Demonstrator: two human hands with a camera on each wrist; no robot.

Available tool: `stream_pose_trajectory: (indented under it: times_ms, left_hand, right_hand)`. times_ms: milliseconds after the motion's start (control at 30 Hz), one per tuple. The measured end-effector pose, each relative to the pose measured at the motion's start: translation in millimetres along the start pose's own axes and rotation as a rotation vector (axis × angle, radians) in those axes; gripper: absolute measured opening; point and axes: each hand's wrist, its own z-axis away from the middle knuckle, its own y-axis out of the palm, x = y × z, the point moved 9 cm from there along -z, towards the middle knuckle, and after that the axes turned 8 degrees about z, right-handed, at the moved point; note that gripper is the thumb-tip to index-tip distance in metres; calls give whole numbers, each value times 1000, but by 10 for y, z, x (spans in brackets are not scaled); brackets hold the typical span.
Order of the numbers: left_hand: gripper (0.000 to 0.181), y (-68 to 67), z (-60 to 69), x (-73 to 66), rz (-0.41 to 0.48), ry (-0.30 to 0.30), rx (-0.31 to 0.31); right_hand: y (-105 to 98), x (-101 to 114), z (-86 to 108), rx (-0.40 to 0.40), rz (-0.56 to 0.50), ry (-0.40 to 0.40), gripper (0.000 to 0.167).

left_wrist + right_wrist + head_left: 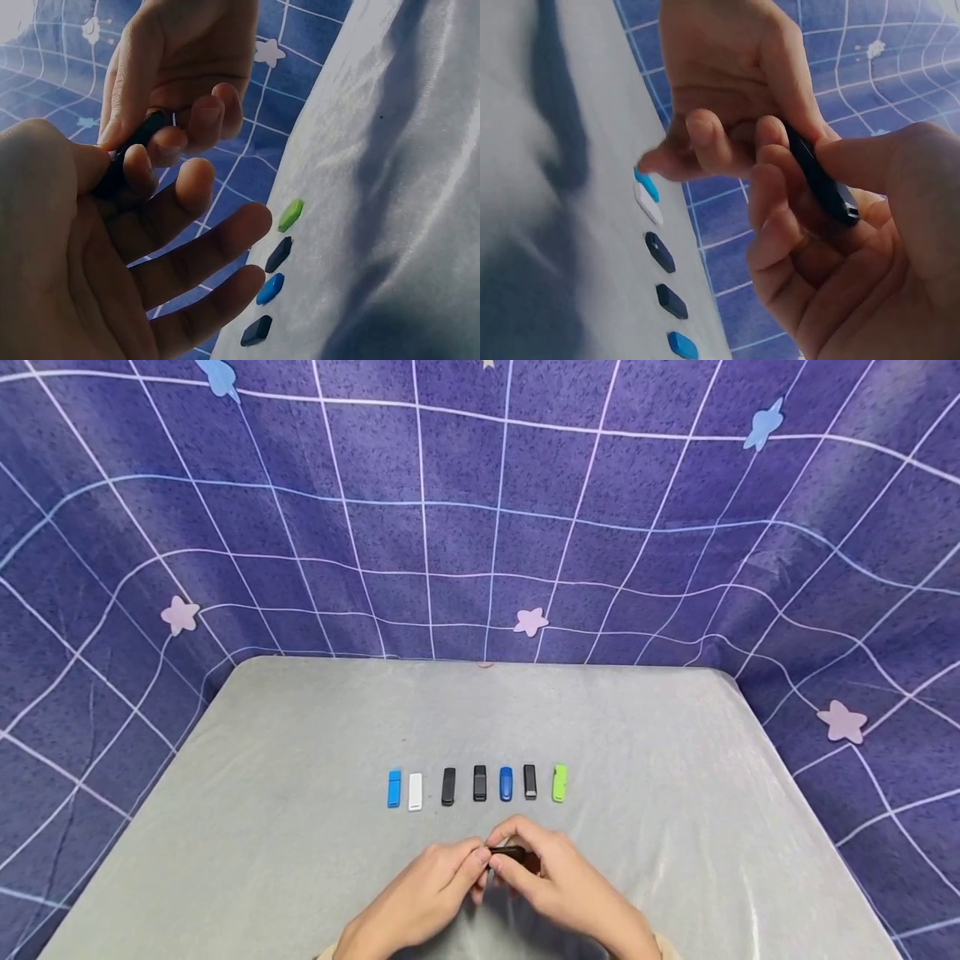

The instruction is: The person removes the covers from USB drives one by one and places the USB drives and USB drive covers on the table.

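Both hands meet near the table's front edge around one small black stick-like object [508, 852], also seen in the right wrist view [821, 176]. My left hand [427, 889] pinches its left end between thumb and index finger; in the left wrist view the other fingers of this hand [180, 247] are spread apart. My right hand [573, 881] grips the object's other part with thumb and curled fingers, and in the right wrist view the thumb of that hand [855, 262] lies along it. Part of the object is hidden by fingers.
Beyond the hands, a row of small sticks lies on the grey tabletop [300, 860]: light blue [393, 788], white [416, 792], black [448, 787], black [480, 783], dark blue [506, 784], black [530, 782] and green [559, 783]. A purple curtain [465, 543] surrounds the table.
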Motion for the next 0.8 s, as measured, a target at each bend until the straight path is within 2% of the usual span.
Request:
stream_pose_trajectory:
  times_ms: [133, 267, 400, 500, 633, 800]
  left_hand:
    - [37, 4, -28, 31, 55, -8, 5]
    - [37, 4, -34, 63, 81, -21, -8]
    - [36, 17, -38, 87, 104, -20, -14]
    - [35, 30, -44, 98, 96, -22, -15]
    - [33, 41, -47, 109, 85, -49, -26]
    - [34, 47, -55, 99, 71, -75, -38]
  right_hand:
    - [20, -15, -12, -8, -51, -10, 9]
    - [66, -33, -4, 46, -48, -1, 13]
    - [108, -92, 6, 88, -81, 56, 13]
    - [124, -128, 12, 90, -150, 80, 13]
    - [144, -123, 17, 107, -232, 68, 14]
    - [128, -128, 7, 100, -221, 94, 13]
